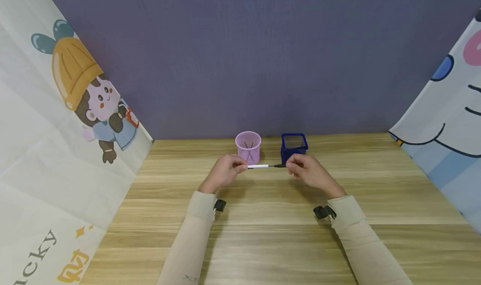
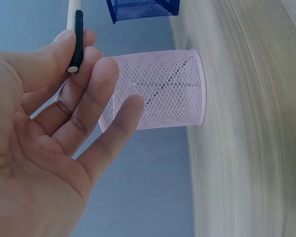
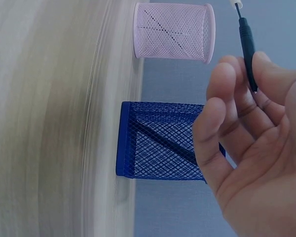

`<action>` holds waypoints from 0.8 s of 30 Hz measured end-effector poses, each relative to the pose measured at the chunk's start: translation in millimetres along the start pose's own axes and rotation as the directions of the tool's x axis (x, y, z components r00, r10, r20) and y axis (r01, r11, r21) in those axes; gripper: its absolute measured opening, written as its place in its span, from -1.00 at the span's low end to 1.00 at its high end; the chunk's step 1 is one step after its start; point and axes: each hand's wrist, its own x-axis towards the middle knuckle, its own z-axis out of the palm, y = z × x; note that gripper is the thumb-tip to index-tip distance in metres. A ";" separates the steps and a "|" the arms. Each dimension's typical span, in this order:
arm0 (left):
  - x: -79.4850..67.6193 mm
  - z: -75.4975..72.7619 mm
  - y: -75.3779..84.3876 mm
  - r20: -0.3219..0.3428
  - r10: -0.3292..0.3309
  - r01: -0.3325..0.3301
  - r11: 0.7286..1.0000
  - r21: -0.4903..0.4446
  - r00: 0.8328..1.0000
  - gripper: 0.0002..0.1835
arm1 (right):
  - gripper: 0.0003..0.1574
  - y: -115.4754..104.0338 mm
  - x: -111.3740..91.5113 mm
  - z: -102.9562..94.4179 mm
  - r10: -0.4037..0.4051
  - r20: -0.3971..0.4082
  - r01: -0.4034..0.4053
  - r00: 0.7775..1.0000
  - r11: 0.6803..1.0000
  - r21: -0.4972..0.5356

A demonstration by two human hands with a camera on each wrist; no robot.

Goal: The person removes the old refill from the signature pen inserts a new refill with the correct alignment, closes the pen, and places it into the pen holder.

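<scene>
Above the table (image 1: pixel 263 251), near its far edge, before a pink cup (image 1: pixel 248 147) and blue holder (image 1: pixel 288 154), the left hand (image 1: pixel 224 171) pinches a white tube (image 1: pixel 258 166), the right hand (image 1: pixel 310 171) a black piece (image 1: pixel 280 165), a thin rod (image 1: pixel 271 166) between

Pink round mesh cup (image 1: pixel 257 153): beyond left hand (image 1: pixel 225 170), slightly to its right; thin dark sticks (image 3: pixel 165 29) inside. Blue square mesh cup (image 1: pixel 287 155): just beyond right hand (image 1: pixel 309 171), slightly leftward; long black stick (image 3: pixel 163 140) inside. Between hands, left to right: white cylindrical tube (image 1: pixel 258 166), slim black rod (image 1: pixel 280 166).

Gap between pink cup (image 1: pixel 248 150) and blue holder (image 1: pixel 287 153)
</scene>
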 end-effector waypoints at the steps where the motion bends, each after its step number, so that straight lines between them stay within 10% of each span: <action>1: -0.3 -0.3 0.0 0.000 -0.004 0.004 1.000 0.000 1.000 -0.88 | -0.78 -0.1 -0.2 -0.2 -0.001 -0.001 0.001 1.000 1.000 -0.001; 24: 0.6 -3.6 -6.5 -0.011 -0.001 0.001 1.000 0.019 1.000 -0.88 | -0.79 1.7 -2.1 -6.4 -0.004 0.001 0.004 1.000 1.000 -0.010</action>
